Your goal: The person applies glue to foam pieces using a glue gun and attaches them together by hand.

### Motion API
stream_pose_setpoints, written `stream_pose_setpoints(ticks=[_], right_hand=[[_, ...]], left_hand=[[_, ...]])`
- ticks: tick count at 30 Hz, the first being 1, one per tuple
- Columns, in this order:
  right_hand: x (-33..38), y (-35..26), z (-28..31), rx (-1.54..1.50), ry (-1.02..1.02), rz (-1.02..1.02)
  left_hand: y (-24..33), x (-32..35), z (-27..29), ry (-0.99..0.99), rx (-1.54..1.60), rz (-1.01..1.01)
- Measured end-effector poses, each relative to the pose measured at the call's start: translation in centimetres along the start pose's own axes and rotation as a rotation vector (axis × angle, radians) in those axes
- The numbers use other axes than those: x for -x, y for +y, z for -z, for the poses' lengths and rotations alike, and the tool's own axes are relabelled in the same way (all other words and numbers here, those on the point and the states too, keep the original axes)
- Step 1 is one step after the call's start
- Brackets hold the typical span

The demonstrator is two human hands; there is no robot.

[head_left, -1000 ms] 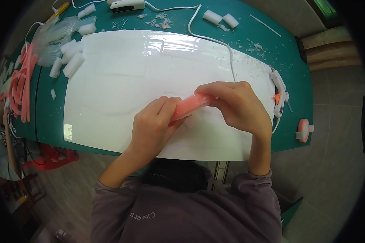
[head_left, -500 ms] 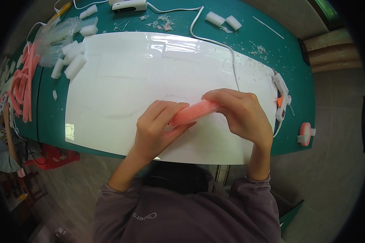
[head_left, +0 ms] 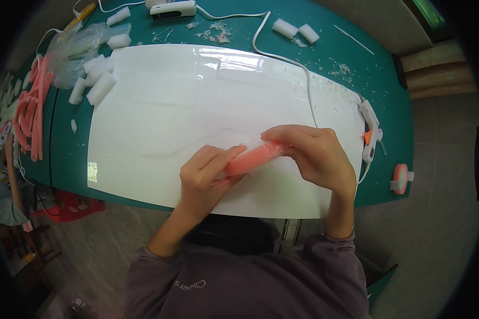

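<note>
A pink foam piece (head_left: 254, 160), rounded and strip-like with a pale upper side, is held in the air between both hands over the white sheet (head_left: 154, 127). My left hand (head_left: 205, 178) pinches its left end, thumb below and fingers on top. My right hand (head_left: 315, 154) grips the right end with bent fingers curled over it. The piece tilts, its right end farther from me. The fingers hide both ends. Right of the sheet lies a white glue gun (head_left: 370, 130) with an orange trigger.
White foam blocks (head_left: 101, 87) and pink foam strips (head_left: 32, 114) lie at the left, by a clear plastic bag (head_left: 72, 61). A white cable (head_left: 308, 80) crosses the sheet. A pink ring with white pieces (head_left: 402, 179) sits at the right edge. Scraps (head_left: 215, 34) litter the far side.
Both hands still grip the pink foam piece. It has moved slightly nearer to me and turned, so more of its pale side shows.
</note>
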State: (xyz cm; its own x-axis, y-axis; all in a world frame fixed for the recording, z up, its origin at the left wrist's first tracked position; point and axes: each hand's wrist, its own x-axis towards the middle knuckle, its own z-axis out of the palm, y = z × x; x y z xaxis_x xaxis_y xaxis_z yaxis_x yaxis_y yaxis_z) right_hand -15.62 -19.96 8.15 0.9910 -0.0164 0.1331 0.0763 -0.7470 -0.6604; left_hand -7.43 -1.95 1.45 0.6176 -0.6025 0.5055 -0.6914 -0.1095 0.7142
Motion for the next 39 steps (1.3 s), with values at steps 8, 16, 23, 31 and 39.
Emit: stream_pose_setpoints(ticks=[8, 16, 23, 31, 39], right_hand=[[-0.2, -0.7, 0.1, 0.006, 0.002, 0.019], [0.0, -0.3, 0.3, -0.053, -0.01, 0.008], [0.3, 0.2, -0.1, -0.125, 0.099, 0.067], [0.3, 0.5, -0.2, -0.111, 0.13, 0.126], [0.9, 0.5, -1.0, -0.143, 0.198, 0.119]], left_hand=[[0.3, -1.3, 0.0, -0.066, -0.007, -0.055], [-0.1, -2.2, -0.5, -0.128, -0.036, -0.137], [-0.1, -1.9, -0.5, -0.124, -0.031, -0.124], [0.0, -2.0, -0.6, -0.106, -0.036, -0.127], [-0.2, -2.1, -0.9, -0.087, -0.016, -0.124]])
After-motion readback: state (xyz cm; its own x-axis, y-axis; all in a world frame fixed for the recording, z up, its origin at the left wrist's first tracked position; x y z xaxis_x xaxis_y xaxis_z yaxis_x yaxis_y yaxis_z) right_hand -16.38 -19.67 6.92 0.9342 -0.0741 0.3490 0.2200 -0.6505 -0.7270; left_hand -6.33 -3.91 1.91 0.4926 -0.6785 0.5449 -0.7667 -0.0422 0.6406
